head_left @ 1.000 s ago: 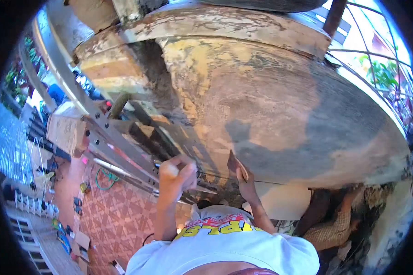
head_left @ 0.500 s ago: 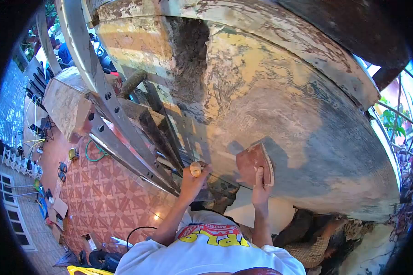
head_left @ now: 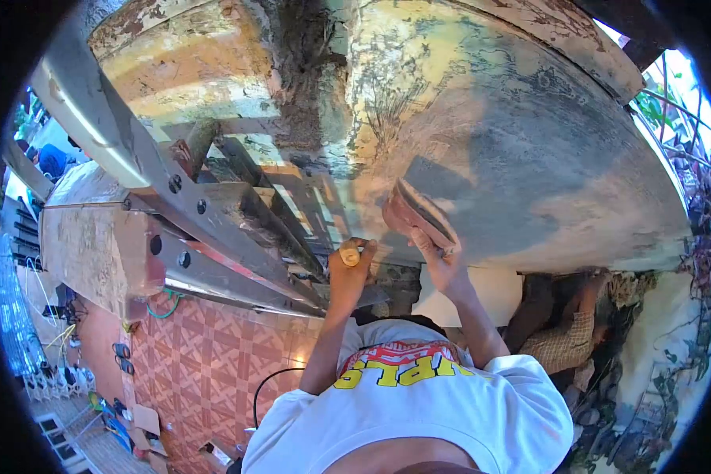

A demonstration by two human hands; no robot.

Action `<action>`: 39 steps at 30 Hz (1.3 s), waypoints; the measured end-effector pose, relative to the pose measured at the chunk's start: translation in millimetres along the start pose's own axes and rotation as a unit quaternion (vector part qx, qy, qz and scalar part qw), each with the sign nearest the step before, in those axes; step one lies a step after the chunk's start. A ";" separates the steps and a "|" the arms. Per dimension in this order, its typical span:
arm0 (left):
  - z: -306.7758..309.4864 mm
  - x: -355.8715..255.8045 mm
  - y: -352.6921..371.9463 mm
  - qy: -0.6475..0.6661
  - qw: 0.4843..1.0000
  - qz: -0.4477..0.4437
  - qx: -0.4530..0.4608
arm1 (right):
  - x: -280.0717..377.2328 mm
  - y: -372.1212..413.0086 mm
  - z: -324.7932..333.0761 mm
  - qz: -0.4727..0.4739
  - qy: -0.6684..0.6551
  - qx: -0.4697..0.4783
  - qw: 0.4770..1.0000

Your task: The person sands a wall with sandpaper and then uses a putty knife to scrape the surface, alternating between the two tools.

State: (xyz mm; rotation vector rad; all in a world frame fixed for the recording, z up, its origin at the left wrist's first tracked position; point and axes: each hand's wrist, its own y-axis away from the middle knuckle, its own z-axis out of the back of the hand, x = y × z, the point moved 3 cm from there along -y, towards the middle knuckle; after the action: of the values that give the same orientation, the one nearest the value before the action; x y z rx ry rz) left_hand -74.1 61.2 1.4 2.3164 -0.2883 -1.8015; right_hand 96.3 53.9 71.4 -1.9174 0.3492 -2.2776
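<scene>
My left hand (head_left: 350,272) is closed around a wooden-handled tool (head_left: 349,253). The rounded pale end of its handle points up at me, and a flat greyish blade shows dimly below the fist. In my right hand (head_left: 444,265) I grip the lower end of a small reddish-brown board (head_left: 415,215), tilted so that its thick edge faces me. Both hands are in front of a large curved, hull-like surface (head_left: 545,182) with worn yellow paint and a broad smooth grey patch. The board casts a shadow on that patch.
A metal ladder-like frame (head_left: 126,134) slants down on the left, close to my left arm. Behind it stands a weathered boxy block (head_left: 95,245). Red patterned tiles (head_left: 213,347) cover the floor below. At the lower right are a checked cloth (head_left: 565,344) and a rough wall (head_left: 648,363).
My view has shifted, and the surface appears higher in it. My right hand has turned the board from showing its broad face to showing its edge. The left hand keeps its grip.
</scene>
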 end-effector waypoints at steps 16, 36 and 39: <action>8.7 -11.6 -33.0 -0.043 0.996 -0.020 0.073 | 148.8 -87.6 12.9 0.385 0.733 0.005 0.560; 22.5 22.4 -6.6 -0.069 0.997 -0.021 0.018 | 53.8 -93.8 -12.6 0.377 0.736 -0.002 0.562; 24.5 22.6 -0.9 -0.043 0.999 -0.013 0.017 | 51.7 -93.1 -12.3 0.369 0.734 0.001 0.570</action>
State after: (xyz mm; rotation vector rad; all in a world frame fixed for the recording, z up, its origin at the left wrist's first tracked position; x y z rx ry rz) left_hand -92.4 55.2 -25.9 2.2791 -0.3059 -1.9261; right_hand 78.7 131.3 143.5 0.6454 0.9698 -2.3963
